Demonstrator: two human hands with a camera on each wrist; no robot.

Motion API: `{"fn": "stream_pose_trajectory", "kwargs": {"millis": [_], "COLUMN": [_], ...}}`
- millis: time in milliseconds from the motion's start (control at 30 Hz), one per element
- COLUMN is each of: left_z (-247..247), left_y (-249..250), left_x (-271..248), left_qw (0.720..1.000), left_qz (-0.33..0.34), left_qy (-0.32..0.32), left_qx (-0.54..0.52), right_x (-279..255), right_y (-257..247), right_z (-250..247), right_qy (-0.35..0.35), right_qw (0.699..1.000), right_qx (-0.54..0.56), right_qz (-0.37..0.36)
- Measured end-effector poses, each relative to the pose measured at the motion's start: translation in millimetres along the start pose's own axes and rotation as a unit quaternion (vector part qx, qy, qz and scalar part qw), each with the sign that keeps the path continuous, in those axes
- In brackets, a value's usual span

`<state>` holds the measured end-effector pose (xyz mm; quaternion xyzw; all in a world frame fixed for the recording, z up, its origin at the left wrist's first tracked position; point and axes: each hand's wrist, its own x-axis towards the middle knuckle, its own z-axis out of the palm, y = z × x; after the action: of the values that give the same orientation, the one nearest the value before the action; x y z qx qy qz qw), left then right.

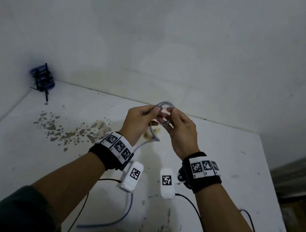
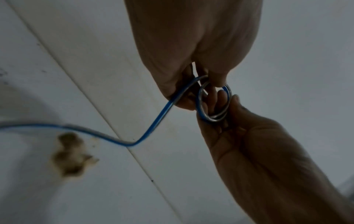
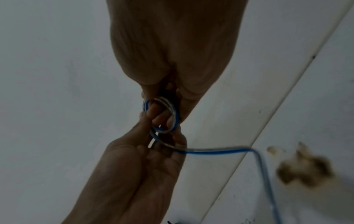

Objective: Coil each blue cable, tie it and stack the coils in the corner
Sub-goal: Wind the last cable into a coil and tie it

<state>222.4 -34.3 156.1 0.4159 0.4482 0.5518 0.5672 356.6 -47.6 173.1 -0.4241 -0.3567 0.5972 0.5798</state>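
Note:
I hold a small coil of blue cable point(image 1: 165, 103) up above the white table point(image 1: 21, 155), between both hands. My left hand point(image 1: 148, 113) pinches the coil's left side, and the loose tail point(image 1: 127, 208) runs from it down to the table's near edge. My right hand point(image 1: 175, 116) pinches the right side. In the left wrist view the coil point(image 2: 212, 120) shows two or three turns, with the tail point(image 2: 153, 125) trailing from my left hand point(image 2: 191, 84). The right wrist view shows my right hand point(image 3: 168, 91) on the same coil point(image 3: 175, 115). A stack of tied blue coils point(image 1: 42, 79) stands in the far left corner.
Brown stains point(image 1: 77, 134) mark the table left of my hands. Thin black wires point(image 1: 201, 223) trail from the wrist cameras over the near table. White walls close the back and left sides. The table's right edge point(image 1: 275, 195) drops to dark clutter point(image 1: 302, 179).

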Motion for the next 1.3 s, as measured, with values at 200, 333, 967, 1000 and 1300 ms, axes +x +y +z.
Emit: {"fn": "stream_pose_trajectory", "kwargs": {"millis": [200,333,967,1000,1300], "left_z": [4.6,11.7,-21.5,-20.8,-11.6], "left_y": [-3.8,-2.7,46.1,46.4,42.6], "left_x": [-9.1,-13.6,7.7,6.5,-1.2], "left_qw": [1.000,0.998,0.942,0.942,0.942], "left_qz": [-0.022,-0.022,-0.259,-0.252,0.106], "left_qy": [-0.010,-0.002,-0.212,-0.220,-0.151], "left_qx": [-0.009,-0.051,-0.015,0.008,0.281], "right_x": [4.3,-1.6,9.4,9.9,21.9], "right_y": [2.6,10.0,-35.6,-40.7,-68.9], "right_z": [2.3,9.9,-36.3,-33.7,-16.8], "right_qy": [0.085,0.093,-0.184,-0.193,-0.180], "right_qw": [0.996,0.992,0.744,0.758,0.839], "right_qx": [-0.002,0.087,-0.525,-0.525,-0.493], "right_qz": [0.014,0.010,-0.370,-0.336,-0.141]}}
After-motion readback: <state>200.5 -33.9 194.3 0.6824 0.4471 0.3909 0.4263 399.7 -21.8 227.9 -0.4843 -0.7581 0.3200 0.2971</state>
